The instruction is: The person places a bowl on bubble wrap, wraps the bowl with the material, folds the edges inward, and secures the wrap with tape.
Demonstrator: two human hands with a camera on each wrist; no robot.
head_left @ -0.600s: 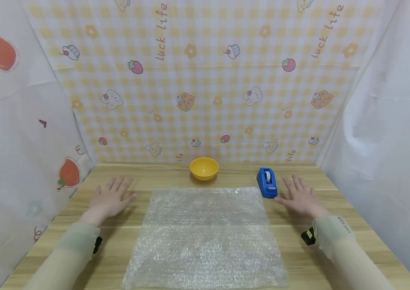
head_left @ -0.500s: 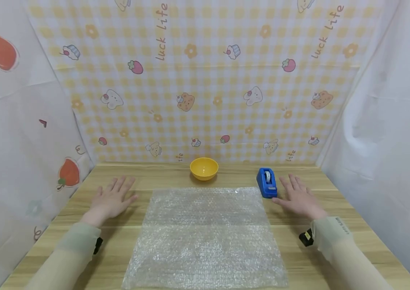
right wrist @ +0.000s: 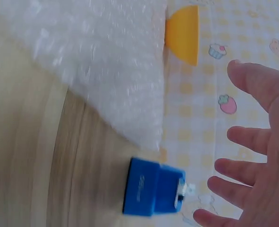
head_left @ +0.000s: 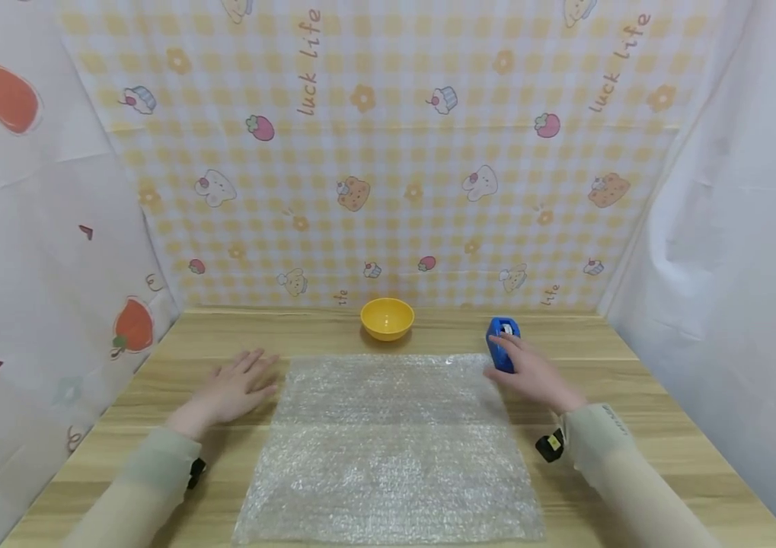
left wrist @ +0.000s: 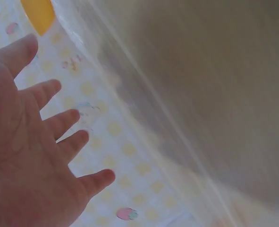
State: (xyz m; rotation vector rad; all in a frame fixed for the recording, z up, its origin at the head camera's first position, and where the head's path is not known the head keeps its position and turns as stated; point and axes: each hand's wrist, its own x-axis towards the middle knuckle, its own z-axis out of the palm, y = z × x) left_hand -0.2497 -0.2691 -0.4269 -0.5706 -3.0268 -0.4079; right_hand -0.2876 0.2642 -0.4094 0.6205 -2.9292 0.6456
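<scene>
Behind the wooden table (head_left: 586, 354) hangs a yellow checked cloth (head_left: 388, 152). On the tabletop a sheet of bubble wrap (head_left: 391, 449) lies flat before the person, its sides running front to back; which way is longer cannot be told. Both hands have just come inward: the left hand (head_left: 226, 396) is now just beside the sheet's left edge, the right hand (head_left: 531, 373) above the tape dispenser (right wrist: 144, 187). Their fingers are spread and neither grips anything, so handling of these things seems hardly begun. A yellow bowl (head_left: 387, 318) stands upright beyond the sheet's far edge. The blue dispenser sits beside the sheet's far right corner, its long axis running front to back with a slight slant, the tape reel (head_left: 507, 329) towards the back and the other end towards the person.
</scene>
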